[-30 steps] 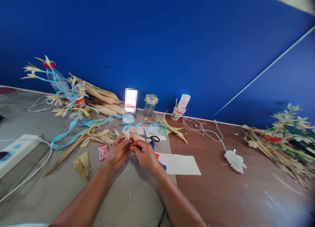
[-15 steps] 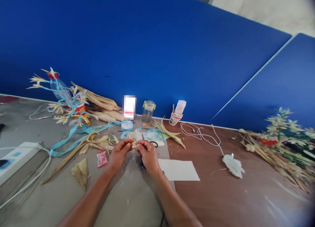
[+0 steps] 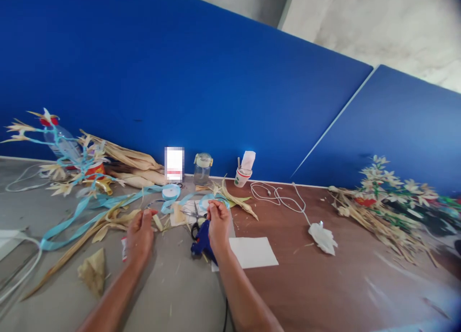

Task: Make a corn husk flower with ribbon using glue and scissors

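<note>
My left hand point(image 3: 139, 238) is closed with its fingers curled, beside strips of dry corn husk point(image 3: 120, 219). It partly covers a small red-and-white packet point(image 3: 124, 249). My right hand point(image 3: 219, 228) is raised in a pinch; whatever lies between its fingertips is too small to make out. Just left of it are open scissors point(image 3: 195, 221) with black handles and a dark blue tool point(image 3: 202, 240), partly hidden by the hand. Light blue ribbon point(image 3: 77, 221) runs across the left side to its roll point(image 3: 171, 191).
Husk flowers on blue stems point(image 3: 59, 144) stand at left before a plastic bottle point(image 3: 65, 142). Along the blue partition are a lidded jar point(image 3: 202, 168) and a paper cup point(image 3: 242, 177). White paper point(image 3: 254, 252), a white cable point(image 3: 281, 197) and crumpled tissue point(image 3: 323, 238) lie right.
My hands have moved apart, the left one down and leftward, and the scissors and dark blue tool now show between them. The view has swung to the right.
</note>
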Demonstrator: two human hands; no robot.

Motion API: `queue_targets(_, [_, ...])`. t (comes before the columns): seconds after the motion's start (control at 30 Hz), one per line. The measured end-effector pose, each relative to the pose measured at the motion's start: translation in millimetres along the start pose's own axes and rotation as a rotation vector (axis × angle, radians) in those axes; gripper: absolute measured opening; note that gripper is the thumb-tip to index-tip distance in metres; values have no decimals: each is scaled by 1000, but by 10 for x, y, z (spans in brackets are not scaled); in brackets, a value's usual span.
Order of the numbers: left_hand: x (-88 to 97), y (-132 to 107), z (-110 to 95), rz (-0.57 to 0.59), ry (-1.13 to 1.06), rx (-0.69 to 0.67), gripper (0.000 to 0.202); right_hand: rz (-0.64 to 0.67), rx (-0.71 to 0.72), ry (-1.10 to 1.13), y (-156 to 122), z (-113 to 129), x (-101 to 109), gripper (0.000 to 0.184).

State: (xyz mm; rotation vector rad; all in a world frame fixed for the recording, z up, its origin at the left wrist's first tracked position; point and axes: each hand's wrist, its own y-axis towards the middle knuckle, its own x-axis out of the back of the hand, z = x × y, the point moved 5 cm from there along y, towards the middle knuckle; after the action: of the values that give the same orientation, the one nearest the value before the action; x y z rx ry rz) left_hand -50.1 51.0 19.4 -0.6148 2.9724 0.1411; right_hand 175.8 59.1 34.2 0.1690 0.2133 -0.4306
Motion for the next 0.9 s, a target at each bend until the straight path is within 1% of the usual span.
queue_targets(0.03, [2,-20,-41,-41,94,-37,23,29,1,-25,-30,2,-31,21])
queue_targets(0.07, [-29,-45,-73,-32,136,-56,24,65,5,-58,-68,7,-68,20])
queue_targets(0.1, [-84,-73,-96,16,139,-69,25,104,13,-96,-110,16,-106,19])
queue_targets(0.2, [-253,-160,-102,178,-5,-73,28,237,84,-218,-244,60,-216,17])
queue_targets(0.27, [-336,-207,-50,277,-79,-32,37,334,148,-284,-328,88,-283,17])
queue_targets(0.33, [-394,-241,15,375,-93,15,44,415,201,-339,-401,104,-337,17])
queue_targets(0.37, [-400,-247,34,389,-96,22,42,446,223,-368,-432,108,-359,17])
queue_targets(0.4, [-400,-249,41,393,-87,15,35,470,245,-395,-460,113,-376,18])
queue_targets(0.47, [-376,-242,16,351,-13,-42,16,489,278,-446,-496,119,-394,19])
queue_targets(0.53, [-355,-235,-25,317,70,-90,13,469,272,-468,-490,115,-381,19])
queue_targets(0.6, [-331,-222,-40,293,68,-84,17,398,208,-423,-422,95,-324,17])
queue_targets(0.67, [-290,-189,-10,265,-29,-30,23,279,97,-305,-304,62,-221,15])
queue_targets(0.73, [-228,-131,41,221,-168,21,28,132,-11,-139,-176,33,-92,16])
queue_targets(0.8, [-134,-59,75,118,-241,16,27,11,-49,4,-84,37,14,19])
queue_targets(0.83, [-77,-29,79,38,-222,-8,27,-21,-47,42,-58,49,44,20])
queue_targets(0.9, [-22,-5,44,-51,-67,-85,23,-15,-26,44,-56,75,48,21])
